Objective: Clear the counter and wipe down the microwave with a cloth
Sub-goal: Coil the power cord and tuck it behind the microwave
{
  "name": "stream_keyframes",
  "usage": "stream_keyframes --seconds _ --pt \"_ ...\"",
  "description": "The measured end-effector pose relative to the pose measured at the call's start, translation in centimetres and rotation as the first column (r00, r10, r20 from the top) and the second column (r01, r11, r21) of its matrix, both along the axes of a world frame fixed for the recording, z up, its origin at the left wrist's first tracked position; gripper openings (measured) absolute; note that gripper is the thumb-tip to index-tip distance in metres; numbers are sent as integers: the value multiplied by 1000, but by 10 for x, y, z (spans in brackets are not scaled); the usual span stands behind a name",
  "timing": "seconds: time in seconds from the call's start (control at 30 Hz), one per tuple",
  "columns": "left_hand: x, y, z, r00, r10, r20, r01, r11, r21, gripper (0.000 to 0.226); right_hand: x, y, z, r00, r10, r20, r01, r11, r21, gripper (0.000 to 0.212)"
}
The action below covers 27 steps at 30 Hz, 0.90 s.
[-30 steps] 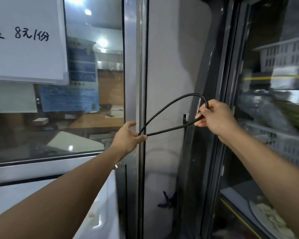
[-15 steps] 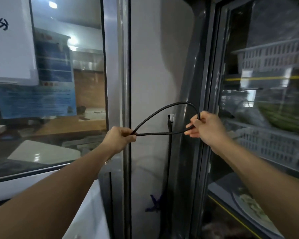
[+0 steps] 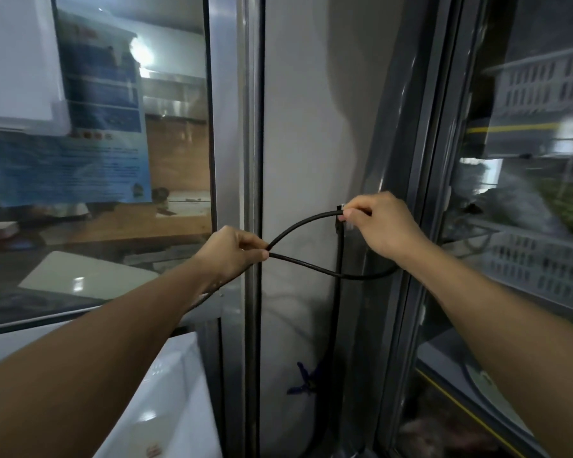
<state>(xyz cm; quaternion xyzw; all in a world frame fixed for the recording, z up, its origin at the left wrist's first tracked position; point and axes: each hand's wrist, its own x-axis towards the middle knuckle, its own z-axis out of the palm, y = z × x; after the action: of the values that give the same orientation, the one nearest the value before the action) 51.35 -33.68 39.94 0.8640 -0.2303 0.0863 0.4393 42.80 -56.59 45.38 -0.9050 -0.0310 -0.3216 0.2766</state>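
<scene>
Here my left hand (image 3: 232, 256) pinches a black cord (image 3: 298, 226) where its two strands cross, and my right hand (image 3: 382, 226) pinches the loop's far end just past that, against a clip (image 3: 340, 219) on the grey panel (image 3: 298, 127). I judge this is tidying the cord, part of clearing up. Next the loop needs hooking over the clip without slack. Microwave and cloth are out of view.
</scene>
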Motion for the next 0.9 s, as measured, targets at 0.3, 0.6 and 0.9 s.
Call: stream_keyframes --seconds 0.3,0.6,0.9 --pt "22 17 -40 992 67 -106 -49 986 161 15 25 -3 -44 983 -181 28 175 974 142 22" --pt "32 28 -28 999 47 -16 -40 951 307 13 71 70 -81 985 -15 -173 -56 915 -400 30" --pt "45 53 -55 994 105 -38 -88 943 322 10 86 56 -105 961 132 -243 -151 987 -61 19"
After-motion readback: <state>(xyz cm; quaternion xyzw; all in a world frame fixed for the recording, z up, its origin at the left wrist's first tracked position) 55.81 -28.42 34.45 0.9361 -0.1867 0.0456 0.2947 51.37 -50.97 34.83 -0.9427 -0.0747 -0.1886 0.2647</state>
